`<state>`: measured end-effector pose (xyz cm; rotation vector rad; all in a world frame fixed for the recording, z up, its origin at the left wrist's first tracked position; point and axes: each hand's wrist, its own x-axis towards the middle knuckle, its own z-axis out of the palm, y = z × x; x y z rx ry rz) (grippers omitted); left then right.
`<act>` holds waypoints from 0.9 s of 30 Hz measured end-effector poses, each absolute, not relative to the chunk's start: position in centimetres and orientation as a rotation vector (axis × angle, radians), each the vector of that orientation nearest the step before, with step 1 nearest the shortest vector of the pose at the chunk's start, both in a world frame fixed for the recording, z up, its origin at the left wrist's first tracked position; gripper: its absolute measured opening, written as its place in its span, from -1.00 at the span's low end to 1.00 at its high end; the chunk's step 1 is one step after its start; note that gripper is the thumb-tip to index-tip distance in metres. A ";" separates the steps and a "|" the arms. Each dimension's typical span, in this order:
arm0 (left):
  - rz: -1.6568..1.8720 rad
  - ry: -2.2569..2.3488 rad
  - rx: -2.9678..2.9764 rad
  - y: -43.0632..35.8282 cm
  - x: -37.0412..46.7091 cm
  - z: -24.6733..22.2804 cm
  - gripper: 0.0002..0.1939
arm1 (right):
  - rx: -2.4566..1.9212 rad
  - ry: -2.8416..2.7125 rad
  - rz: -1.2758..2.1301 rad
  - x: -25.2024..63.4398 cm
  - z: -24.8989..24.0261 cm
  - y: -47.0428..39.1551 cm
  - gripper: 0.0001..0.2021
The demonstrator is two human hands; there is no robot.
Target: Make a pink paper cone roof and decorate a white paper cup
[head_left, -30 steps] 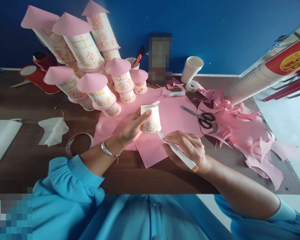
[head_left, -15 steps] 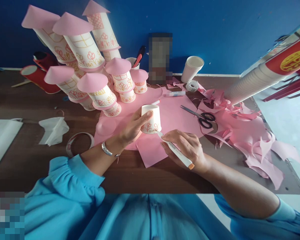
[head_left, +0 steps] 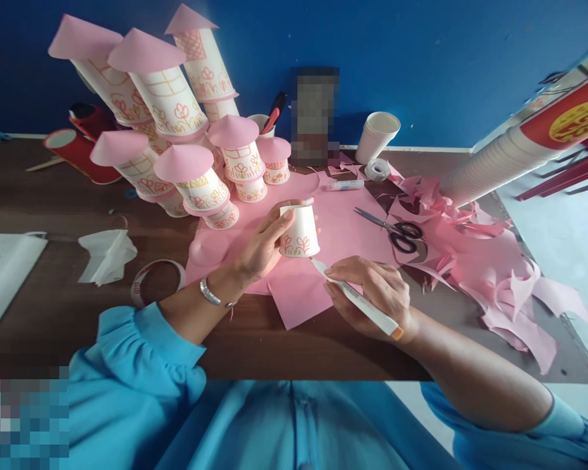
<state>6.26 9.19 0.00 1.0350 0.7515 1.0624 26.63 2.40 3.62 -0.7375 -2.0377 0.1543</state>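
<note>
In my left hand (head_left: 264,245) is a white paper cup (head_left: 300,230), its wider rim toward me and red and yellowish flowers drawn along that edge. My thumb presses its near side; the other fingers are mostly hidden behind it. My right hand (head_left: 370,290) grips a white marker pen (head_left: 365,307) with an orange end. The pen's tip is just below the cup's lower rim, seemingly apart from it. Under both lies pink paper (head_left: 343,215), with a smaller pink piece (head_left: 298,297) at the front.
Paper-cup towers with pink cone roofs (head_left: 183,163) stand at back left. Scissors (head_left: 396,232), pink scraps (head_left: 490,261) and a long stack of cups (head_left: 494,156) are on the right. A tape roll (head_left: 157,282), tissue (head_left: 108,254) and power strip (head_left: 10,274) lie left.
My right hand has drawn the marker slightly down and right, away from the cup. My left hand has turned and tilted the cup, so more of its flower drawings face me.
</note>
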 end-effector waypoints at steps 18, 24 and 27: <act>1.021 0.760 1.024 9.0 6.3 0.0 -0.40 | -0.763 -2.059 0.138 26.3 3.2 2.6 -0.91; 1.012 0.784 1.069 9.1 6.4 -0.3 -0.41 | -0.706 -2.084 0.159 26.2 3.0 2.7 -0.84; 1.017 0.804 1.078 9.1 6.4 -0.3 -0.42 | -0.704 -2.101 0.155 26.1 2.9 2.8 -0.84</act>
